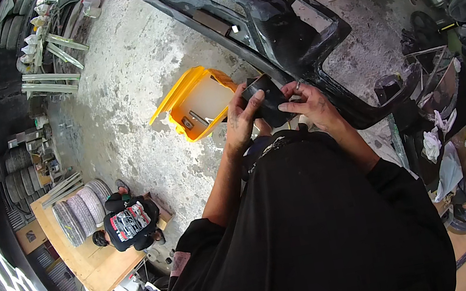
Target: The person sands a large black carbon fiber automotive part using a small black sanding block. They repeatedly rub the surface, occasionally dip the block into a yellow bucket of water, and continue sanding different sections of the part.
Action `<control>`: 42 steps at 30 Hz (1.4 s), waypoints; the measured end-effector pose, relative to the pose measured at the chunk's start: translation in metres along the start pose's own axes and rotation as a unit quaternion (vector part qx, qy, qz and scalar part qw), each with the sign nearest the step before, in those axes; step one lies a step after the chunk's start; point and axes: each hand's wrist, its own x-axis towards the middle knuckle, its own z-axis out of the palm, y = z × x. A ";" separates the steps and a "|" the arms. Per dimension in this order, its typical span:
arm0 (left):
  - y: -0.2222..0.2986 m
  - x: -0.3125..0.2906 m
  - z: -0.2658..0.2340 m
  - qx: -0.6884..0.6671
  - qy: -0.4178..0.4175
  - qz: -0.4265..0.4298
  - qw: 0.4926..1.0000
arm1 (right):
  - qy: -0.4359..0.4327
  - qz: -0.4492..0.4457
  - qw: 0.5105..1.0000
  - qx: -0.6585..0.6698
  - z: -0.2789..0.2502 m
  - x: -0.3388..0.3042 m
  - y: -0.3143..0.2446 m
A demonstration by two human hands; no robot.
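In front of my waist, both hands are on a thin, dark, curved sheet (267, 107); its exact kind I cannot make out. My left hand (239, 118) pinches its left side, thumb on top. With the fingertips of my right hand (315, 107), which wears a ring, I grip the right edge. Just left of my hands is a yellow cut-open plastic container (184, 83) holding a cloudy whitish liquid. A small dark stick-like thing and another small item lie inside it. Beyond my hands a large black car bumper (288, 36) stretches from the top toward the right.
Worn, stained concrete floor (117, 53) spreads ahead. Left, a person (129, 223) in dark clothes bends by a wooden board (102, 271) with several tyres (80, 213). Racks of parts (49, 37) stand far left. Scrap panels and plastic bags (448, 173) crowd the right.
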 end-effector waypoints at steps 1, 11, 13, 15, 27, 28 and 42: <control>-0.005 0.002 -0.004 0.026 -0.020 -0.003 0.999 | -0.001 0.009 1.000 -0.003 0.002 -0.001 -0.004; 0.000 0.004 -0.009 -0.090 0.001 -0.011 0.996 | -0.008 -0.001 0.986 0.168 0.003 -0.003 -0.004; 0.016 -0.001 -0.002 -0.106 -0.017 -0.004 0.994 | -0.011 -0.013 1.000 0.024 -0.005 -0.003 -0.016; 0.020 -0.002 -0.007 0.041 -0.033 0.038 0.998 | -0.026 -0.027 0.999 -0.022 -0.014 0.000 -0.017; 0.016 -0.010 0.000 0.099 -0.014 0.051 0.994 | -0.035 0.039 0.976 0.212 -0.016 -0.002 -0.015; 0.014 -0.010 0.001 0.086 0.002 0.061 0.994 | -0.041 0.043 0.972 0.228 -0.015 -0.001 -0.016; 0.019 -0.014 0.000 0.001 -0.008 0.023 1.000 | 0.037 -0.037 0.998 0.022 -0.007 -0.006 -0.014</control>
